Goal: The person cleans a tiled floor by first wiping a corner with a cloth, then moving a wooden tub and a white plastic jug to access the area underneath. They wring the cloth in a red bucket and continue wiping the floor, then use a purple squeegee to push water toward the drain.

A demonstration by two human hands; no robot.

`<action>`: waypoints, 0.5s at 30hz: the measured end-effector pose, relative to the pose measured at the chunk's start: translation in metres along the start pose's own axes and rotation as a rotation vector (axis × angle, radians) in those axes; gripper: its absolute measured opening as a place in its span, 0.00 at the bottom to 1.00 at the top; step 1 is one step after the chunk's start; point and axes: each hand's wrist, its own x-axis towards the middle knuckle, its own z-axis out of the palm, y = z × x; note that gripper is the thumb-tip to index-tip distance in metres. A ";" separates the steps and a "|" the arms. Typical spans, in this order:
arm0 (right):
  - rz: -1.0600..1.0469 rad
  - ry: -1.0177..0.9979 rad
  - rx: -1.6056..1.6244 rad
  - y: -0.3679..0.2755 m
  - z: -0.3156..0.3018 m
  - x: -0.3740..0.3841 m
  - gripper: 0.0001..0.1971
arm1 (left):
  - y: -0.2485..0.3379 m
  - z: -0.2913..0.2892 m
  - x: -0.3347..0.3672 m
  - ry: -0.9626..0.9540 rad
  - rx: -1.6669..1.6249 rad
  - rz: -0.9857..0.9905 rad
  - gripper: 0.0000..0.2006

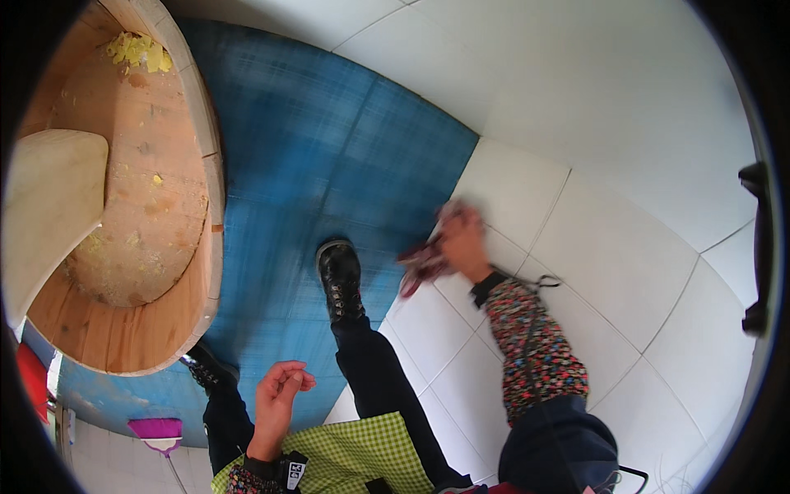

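Just off the centre toward 3 o'clock, the right hand (466, 245) is closed on a limp, crumpled cloth (425, 262), dark red with paler patches. The cloth lies across the seam between the blue floor (280, 165) and the smooth white tiles (605, 263); both hand and cloth are smeared by blur, and whether the fabric touches the surface cannot be told. The right sleeve (539, 354), a nubby multicoloured knit with a dark cuff, reaches in from 4 o'clock.

At 7 o'clock the left hand (278, 399) is half open, fingers loosely bent, with nothing visible in it. It is near the apron (362, 449) at 6 o'clock, a green-and-white checked fabric.

The blue floor has a streaky sheen and faint joint lines; the white tiles are glossy, with thin grey joints. A laced black boot (339, 280) stands on the blue, just off the centre toward 8 o'clock.

From 8 to 10 o'clock curves a wooden tub (214, 181), rounded and built of upright staves. Thin, crinkled yellow scraps (138, 51) are heaped inside at 10 o'clock, and a pale, smooth, round-cornered board (58, 189) juts over it at 9. A purple broom (156, 430) with a slim handle is at 8 o'clock.
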 end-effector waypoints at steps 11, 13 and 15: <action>0.236 -0.093 -0.123 0.030 0.021 0.043 0.13 | 0.008 0.016 0.009 -0.020 0.040 -0.022 0.09; 0.194 -0.101 -0.184 -0.006 0.048 0.011 0.15 | 0.010 0.015 0.006 -0.010 0.038 -0.014 0.09; 0.186 -0.202 -0.059 -0.047 0.056 -0.023 0.15 | 0.013 0.014 0.001 -0.020 0.014 0.021 0.09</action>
